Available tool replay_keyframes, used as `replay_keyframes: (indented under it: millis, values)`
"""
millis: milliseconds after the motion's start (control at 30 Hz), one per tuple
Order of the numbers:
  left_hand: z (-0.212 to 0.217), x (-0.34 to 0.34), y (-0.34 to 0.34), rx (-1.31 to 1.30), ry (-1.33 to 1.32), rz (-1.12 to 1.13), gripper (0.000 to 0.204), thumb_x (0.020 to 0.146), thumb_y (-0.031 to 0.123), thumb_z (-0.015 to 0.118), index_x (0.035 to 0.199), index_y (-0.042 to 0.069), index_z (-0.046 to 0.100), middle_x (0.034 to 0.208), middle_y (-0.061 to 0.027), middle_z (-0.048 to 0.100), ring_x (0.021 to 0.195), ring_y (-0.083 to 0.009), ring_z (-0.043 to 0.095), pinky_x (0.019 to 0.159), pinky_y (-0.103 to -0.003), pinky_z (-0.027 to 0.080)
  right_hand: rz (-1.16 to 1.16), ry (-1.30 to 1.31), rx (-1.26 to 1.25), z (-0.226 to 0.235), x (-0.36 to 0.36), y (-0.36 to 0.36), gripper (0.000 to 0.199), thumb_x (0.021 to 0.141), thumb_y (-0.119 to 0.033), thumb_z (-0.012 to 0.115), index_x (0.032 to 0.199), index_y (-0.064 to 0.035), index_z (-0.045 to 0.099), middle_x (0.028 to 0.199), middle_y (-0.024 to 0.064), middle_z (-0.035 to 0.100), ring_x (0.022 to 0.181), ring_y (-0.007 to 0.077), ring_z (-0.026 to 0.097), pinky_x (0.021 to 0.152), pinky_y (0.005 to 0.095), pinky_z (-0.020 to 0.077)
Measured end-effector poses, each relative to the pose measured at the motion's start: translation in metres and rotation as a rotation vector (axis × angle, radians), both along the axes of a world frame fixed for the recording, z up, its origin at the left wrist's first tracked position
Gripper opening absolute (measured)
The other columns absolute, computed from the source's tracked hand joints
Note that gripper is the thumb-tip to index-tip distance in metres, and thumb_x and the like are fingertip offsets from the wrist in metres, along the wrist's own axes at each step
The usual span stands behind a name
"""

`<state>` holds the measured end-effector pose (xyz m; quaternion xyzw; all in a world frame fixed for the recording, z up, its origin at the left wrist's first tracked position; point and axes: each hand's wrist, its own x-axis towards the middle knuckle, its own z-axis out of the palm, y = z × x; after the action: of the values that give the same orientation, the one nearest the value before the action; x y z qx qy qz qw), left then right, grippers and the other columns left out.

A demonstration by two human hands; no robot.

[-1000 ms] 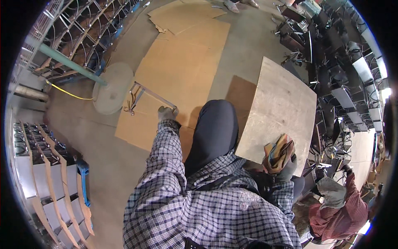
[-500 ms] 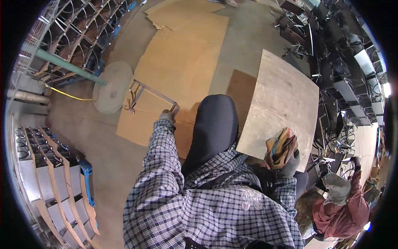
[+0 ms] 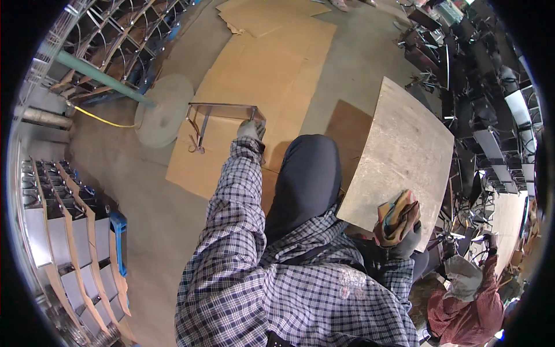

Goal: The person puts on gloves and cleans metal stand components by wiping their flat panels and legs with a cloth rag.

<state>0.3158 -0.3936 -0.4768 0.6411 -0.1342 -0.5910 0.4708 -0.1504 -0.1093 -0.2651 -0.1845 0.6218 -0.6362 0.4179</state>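
Observation:
At the end of my outstretched left arm, my gloved left hand [image 3: 252, 129] is closed around one end of a dark metal frame [image 3: 224, 104]. Thin bars make up this frame, and curled strips [image 3: 196, 148] hang at its far left end. It is over the brown cardboard [image 3: 272, 63]; whether it touches the sheet I cannot tell. My gloved right hand [image 3: 408, 242] grips a bunched, multicoloured cloth [image 3: 398, 218] at the near edge of a worn wooden board [image 3: 404, 153]. Part of that hand is hidden behind the cloth.
Stacked metal parts separated by cardboard sheets [image 3: 75, 248] stand on the left near a blue pallet [image 3: 119, 243]. A green pole on a round base [image 3: 165, 110] is beyond. Dark metal pieces [image 3: 480, 110] pile up at right, with a person in red [image 3: 468, 312] working nearby.
My left hand has moved farther out and slightly right, and the metal frame has turned in it. My right hand stays on the cloth. The whole view has shifted a little.

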Motion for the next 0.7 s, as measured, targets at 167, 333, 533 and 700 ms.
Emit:
replay_keyframes:
  millis: [167,333,533,700]
  values:
    - [-0.026,-0.006,0.011,-0.204,-0.919,-0.571,0.038,0.103,0.030,0.055,0.131,0.005,0.051,0.103,-0.0109,0.065,0.096,-0.0248,0.065,0.080,-0.040,0.054,-0.008,0.080,0.092,0.011,0.011,-0.008,0.040,0.105,-0.012,0.051,0.144,0.0003,0.050,0.126,0.0101,0.065,0.106,0.0233,0.068,0.091,0.0380,0.0555]
    - [-0.043,0.001,0.051,-0.221,-1.024,-0.780,0.044,0.104,0.032,0.050,0.137,0.003,0.047,0.117,-0.0129,0.059,0.109,-0.0263,0.058,0.090,-0.041,0.049,0.373,2.104,0.019,0.019,0.023,-0.012,0.044,0.098,-0.019,0.058,0.136,0.0029,0.054,0.121,0.0210,0.066,0.103,0.0306,0.068,0.081,0.0403,0.0577]
    - [-0.010,0.006,0.073,-0.027,-0.557,-0.676,0.052,0.105,0.035,0.045,0.144,0.002,0.042,0.133,-0.0154,0.051,0.124,-0.0281,0.050,0.103,-0.042,0.042,0.029,0.243,0.375,0.028,0.013,-0.002,0.061,0.092,-0.037,0.073,0.141,-0.0046,0.056,0.110,0.0214,0.073,0.106,0.0332,0.071,0.093,0.0388,0.0535]
    - [0.059,0.025,0.051,0.159,-0.337,-0.417,0.058,0.105,0.037,0.041,0.150,0.000,0.037,0.146,-0.0174,0.045,0.137,-0.0296,0.043,0.113,-0.043,0.037,0.063,0.391,0.429,0.041,0.013,0.007,0.052,0.090,-0.044,0.070,0.128,-0.0078,0.066,0.113,0.0254,0.071,0.107,0.0396,0.070,0.091,0.0412,0.0538]
